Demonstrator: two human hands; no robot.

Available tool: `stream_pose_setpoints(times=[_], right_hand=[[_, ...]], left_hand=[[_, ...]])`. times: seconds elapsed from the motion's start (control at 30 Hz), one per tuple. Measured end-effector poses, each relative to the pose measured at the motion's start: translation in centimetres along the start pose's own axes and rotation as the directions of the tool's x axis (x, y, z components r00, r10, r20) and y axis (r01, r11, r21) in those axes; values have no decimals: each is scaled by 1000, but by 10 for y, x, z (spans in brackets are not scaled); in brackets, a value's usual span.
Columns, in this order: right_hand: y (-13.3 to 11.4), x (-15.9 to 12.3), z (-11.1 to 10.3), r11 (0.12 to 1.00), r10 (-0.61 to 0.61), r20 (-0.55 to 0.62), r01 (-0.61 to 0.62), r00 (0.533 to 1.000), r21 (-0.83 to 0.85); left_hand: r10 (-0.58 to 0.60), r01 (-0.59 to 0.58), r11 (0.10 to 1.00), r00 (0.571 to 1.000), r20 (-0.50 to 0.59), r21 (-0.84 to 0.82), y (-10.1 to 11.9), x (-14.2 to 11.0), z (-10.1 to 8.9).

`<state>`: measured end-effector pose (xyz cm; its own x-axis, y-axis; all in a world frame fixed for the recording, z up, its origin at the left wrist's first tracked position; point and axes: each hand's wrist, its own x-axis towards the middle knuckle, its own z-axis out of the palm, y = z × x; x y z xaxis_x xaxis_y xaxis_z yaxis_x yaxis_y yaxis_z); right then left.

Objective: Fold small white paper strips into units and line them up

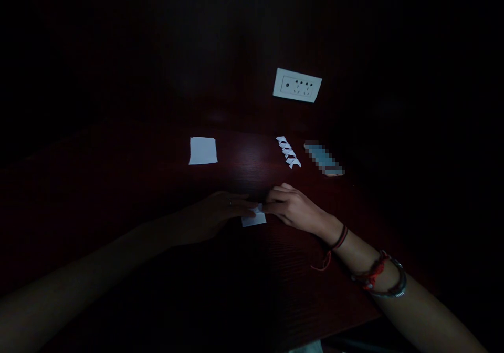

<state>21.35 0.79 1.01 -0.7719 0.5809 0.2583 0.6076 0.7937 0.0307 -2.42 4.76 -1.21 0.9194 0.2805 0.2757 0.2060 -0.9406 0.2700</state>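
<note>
A small white piece of paper (pixel 252 220) lies on the dark red table in front of me, with its upper part raised or folded. My left hand (pixel 220 212) is in shadow at its left, fingers stretched and thumb on the paper, holding it. From the right, my right hand (pixel 289 206) pinches the paper's upper right edge between curled fingers. The fingertips partly cover the fold. Beyond the hands, a square stack of white paper (pixel 203 151) lies on the left. Several small folded paper pieces (pixel 288 151) lie in a slanting row on the right.
A phone (pixel 323 158) with a blurred-out screen lies right of the folded pieces. Behind the table (pixel 157 169), a white wall socket (pixel 297 85) is set in the dark wall. Something pale (pixel 309 348) shows below the table's front edge. The surroundings are very dark.
</note>
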Motion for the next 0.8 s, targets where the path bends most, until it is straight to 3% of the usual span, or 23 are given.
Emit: stream_pose_setpoints(times=[0.23, 0.4, 0.8], right_hand=[[-1, 0, -2, 997, -21, 12, 22, 1000, -80], [0, 0, -1, 999, 1, 25, 0, 1000, -42], [-2, -4, -6, 993, 79, 9, -79, 997, 86]], left_hand=[[1, 0, 1000, 998, -56, 24, 1, -1, 4], [44, -42, 997, 999, -33, 65, -4, -1, 7], [12, -14, 990, 1000, 16, 139, -2, -1, 11]])
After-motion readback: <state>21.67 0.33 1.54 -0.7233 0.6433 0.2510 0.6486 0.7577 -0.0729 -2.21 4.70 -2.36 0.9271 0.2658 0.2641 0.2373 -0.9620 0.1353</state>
